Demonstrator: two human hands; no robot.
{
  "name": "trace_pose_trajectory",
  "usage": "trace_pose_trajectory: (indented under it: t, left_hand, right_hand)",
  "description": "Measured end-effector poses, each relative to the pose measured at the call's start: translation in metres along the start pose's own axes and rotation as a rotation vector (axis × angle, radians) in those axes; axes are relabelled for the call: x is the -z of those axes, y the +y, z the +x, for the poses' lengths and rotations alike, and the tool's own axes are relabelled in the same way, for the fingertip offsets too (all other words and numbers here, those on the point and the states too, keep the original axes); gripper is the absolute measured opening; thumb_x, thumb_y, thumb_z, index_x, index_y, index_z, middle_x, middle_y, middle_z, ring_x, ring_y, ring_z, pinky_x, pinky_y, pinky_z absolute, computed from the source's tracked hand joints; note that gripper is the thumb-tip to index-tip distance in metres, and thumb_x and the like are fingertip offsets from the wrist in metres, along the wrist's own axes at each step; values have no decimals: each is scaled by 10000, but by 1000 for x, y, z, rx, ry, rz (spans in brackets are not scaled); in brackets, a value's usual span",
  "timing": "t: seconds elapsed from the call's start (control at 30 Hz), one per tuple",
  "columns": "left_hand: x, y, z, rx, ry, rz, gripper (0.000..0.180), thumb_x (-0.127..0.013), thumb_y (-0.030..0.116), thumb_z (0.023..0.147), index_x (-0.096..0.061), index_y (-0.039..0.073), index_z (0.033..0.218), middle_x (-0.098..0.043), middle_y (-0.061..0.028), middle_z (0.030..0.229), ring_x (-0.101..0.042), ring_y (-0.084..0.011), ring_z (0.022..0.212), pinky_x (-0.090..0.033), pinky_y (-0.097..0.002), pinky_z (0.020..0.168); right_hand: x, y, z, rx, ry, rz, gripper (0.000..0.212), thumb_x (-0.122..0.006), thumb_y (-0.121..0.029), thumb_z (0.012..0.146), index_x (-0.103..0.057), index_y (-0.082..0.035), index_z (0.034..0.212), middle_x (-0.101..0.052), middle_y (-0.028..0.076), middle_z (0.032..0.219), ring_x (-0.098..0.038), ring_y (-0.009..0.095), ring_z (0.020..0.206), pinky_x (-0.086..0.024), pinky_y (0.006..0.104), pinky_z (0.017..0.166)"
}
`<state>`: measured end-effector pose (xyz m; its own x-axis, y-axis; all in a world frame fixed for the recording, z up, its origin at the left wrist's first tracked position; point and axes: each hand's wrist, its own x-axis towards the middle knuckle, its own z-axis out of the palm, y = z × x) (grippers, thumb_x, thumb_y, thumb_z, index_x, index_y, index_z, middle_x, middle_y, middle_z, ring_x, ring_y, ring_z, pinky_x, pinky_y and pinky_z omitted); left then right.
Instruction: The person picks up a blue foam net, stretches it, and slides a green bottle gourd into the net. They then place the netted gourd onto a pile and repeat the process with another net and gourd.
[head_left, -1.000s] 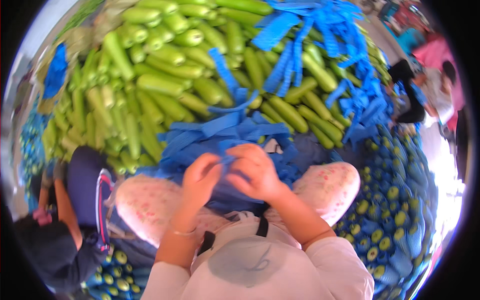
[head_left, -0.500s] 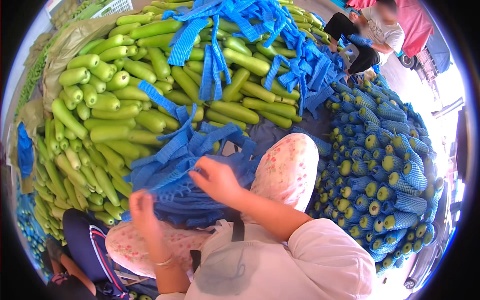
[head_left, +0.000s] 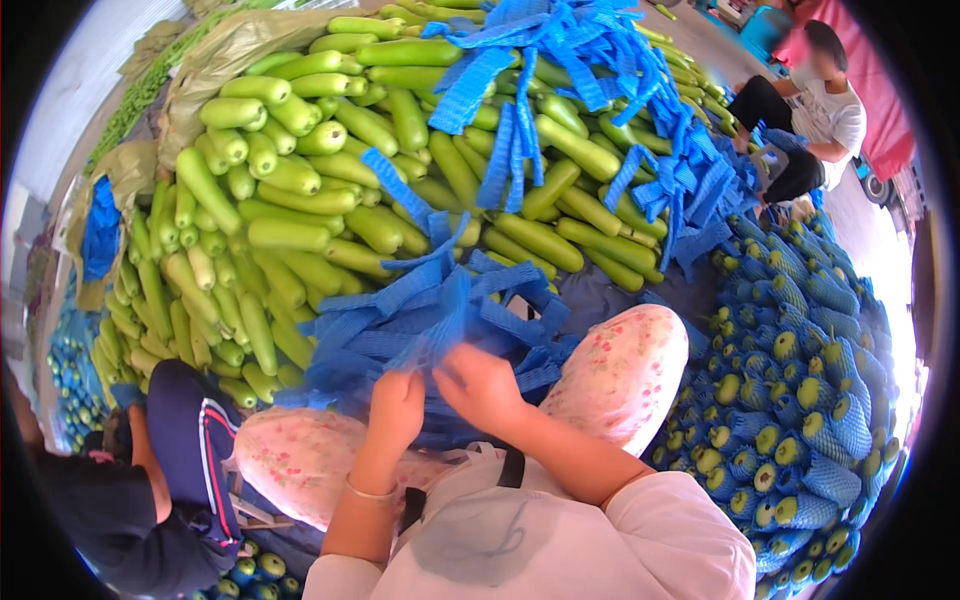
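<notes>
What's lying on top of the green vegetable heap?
Loose blue net strips lie on it, mostly toward its right side. Green vegetables show around them; whatever the strips directly cover is hidden.

Gourd pile (head_left: 310, 198) ahead. Loose net sleeves (head_left: 640, 110) on its far right part; second sleeve heap (head_left: 370, 325) at its near edge, before the knees (head_left: 625, 375). Left hand (head_left: 398, 405) and right hand (head_left: 478, 385) side by side between knees. Wrapped gourds (head_left: 790, 400) right; seated co-worker (head_left: 830, 120) beyond them. Another person (head_left: 120, 510) near left.
</notes>
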<state>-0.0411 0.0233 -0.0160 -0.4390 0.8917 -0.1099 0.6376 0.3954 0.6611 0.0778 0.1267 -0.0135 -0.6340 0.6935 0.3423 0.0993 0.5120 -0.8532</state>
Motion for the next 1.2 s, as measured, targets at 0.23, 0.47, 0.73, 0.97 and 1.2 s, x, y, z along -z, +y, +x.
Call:
trace_pose_trajectory:
  t: [0.23, 0.47, 0.73, 0.97, 1.2]
  left_hand:
    - [-6, 7, 11, 47, 332, -1757, 368, -466, 55, 867, -517, -40, 1219, -518, -157, 1259, -498, -260, 1178, -377, -352, 1011]
    - [-1, -19, 19, -115, -20, -203, 363, -460, 193, 889, -534, 78, 1226, -603, -131, 1124, -576, -294, 1021, -453, -363, 876]
    - [-9, -53, 50, 13, 77, -322, 357, -561, 185, 815, -568, 86, 1158, -550, -98, 1239, -519, -292, 1139, -441, -380, 936]
    - [-111, -108, 71, -200, 785, 426, 274, -562, 203, 862, -599, 99, 1113, -580, -71, 1192, -531, -240, 1121, -423, -351, 956]
    - [-61, -95, 58, -314, 395, -50, 410, -513, 146, 912, -469, 146, 1320, -560, -59, 1218, -543, -170, 1077, -456, -247, 859]
  right_hand:
    - [-7, -1, 2, 116, -47, 123, 62, -625, -39, 798, -583, -31, 844, -598, 106, 867, -589, 201, 749, -472, 319, 644]
    - [-4, -18, 8, -451, -384, 959, 44, -531, -83, 924, -542, -60, 961, -579, 16, 832, -523, 101, 741, -440, 243, 685]
    - [-37, -21, -7, -253, -333, 409, 34, -572, -26, 888, -542, -38, 897, -522, -40, 682, -423, 13, 564, -339, 185, 488]
    - [-51, -33, -3, -356, -442, 561, 34, -583, -34, 883, -551, -38, 896, -523, -28, 663, -446, 17, 552, -347, 182, 481]
    - [-41, -42, 9, -177, -414, 643, 90, -621, -37, 852, -580, -20, 931, -590, 31, 805, -523, 79, 676, -431, 238, 589]
